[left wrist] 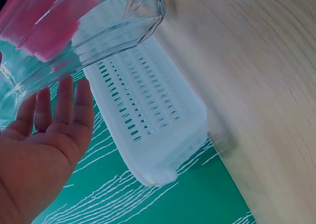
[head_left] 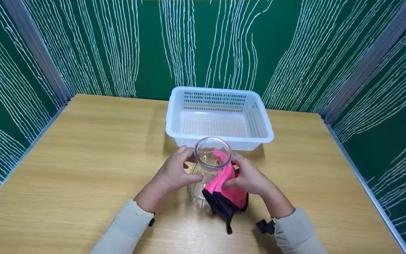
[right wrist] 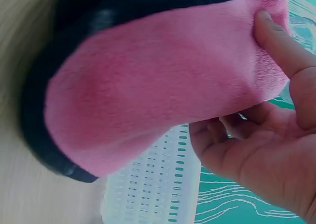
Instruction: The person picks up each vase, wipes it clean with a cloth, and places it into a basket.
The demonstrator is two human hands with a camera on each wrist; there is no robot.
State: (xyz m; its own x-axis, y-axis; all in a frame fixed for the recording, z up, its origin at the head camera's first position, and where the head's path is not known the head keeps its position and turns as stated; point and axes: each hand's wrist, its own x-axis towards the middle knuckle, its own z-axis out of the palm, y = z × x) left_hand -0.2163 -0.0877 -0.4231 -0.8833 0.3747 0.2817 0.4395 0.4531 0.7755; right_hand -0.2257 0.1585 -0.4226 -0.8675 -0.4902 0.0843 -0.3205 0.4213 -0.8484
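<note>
A clear glass jar (head_left: pixel 197 192) with a thick round rim is between the two hands. My left hand (head_left: pixel 174 169) holds the jar from its left, thumb at the front and fingers on the far side; in the left wrist view those fingers (left wrist: pixel 64 103) lie along the glass. On the jar's right, my right hand (head_left: pixel 250 176) pinches a pink cloth with black edging (head_left: pixel 233 194) between thumb and fingers. The cloth hangs down in front of the jar, a black loop at its lower end. Pink also shows through the glass in the left wrist view.
Just beyond the jar, a white perforated plastic basket (head_left: pixel 266 130) stands on the wooden table (head_left: pixel 93 151). Green panels with white wavy lines (head_left: pixel 150 46) rise behind and at both sides. Black straps (head_left: pixel 265 226) hang at the sleeve cuffs.
</note>
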